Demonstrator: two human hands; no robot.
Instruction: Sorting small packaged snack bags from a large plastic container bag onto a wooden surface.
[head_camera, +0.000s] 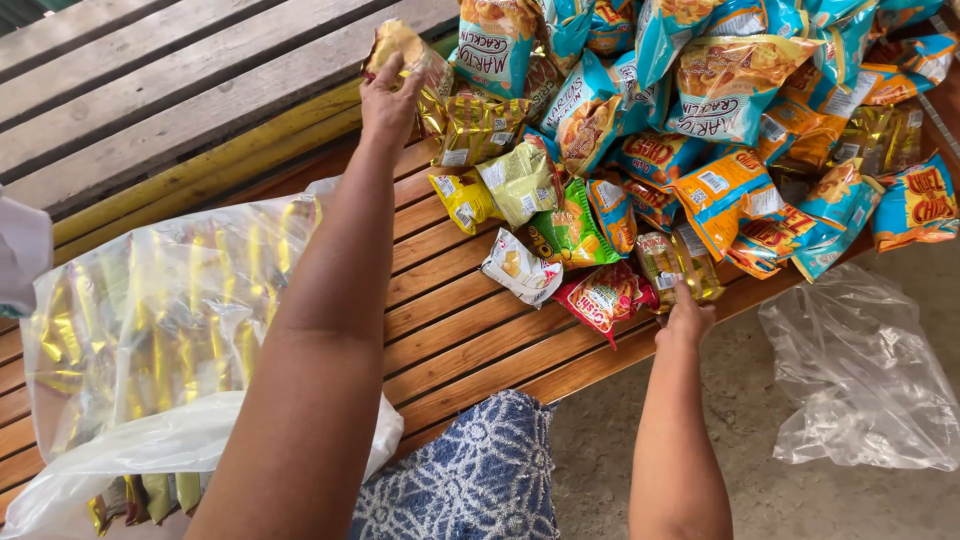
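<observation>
My left hand (388, 98) reaches far forward and grips a shiny gold snack packet (402, 45) at the back edge of the pile. At the near edge of the wooden slat table (460, 340), my right hand (686, 318) has closed on a gold-brown snack packet (672, 262). Between the hands lie a yellow-green packet (520, 182), a green one (570, 232), a white one (520, 268) and a red one (602, 296). Behind them a heap of several blue and orange snack bags (720, 100) covers the right of the table.
A large clear plastic bag (150, 320) stuffed with gold packets lies on the table at my left. An empty crumpled clear bag (860, 370) sits on the concrete floor at the right. My blue patterned lap (470, 480) is below. Grey wooden planks (150, 80) run behind.
</observation>
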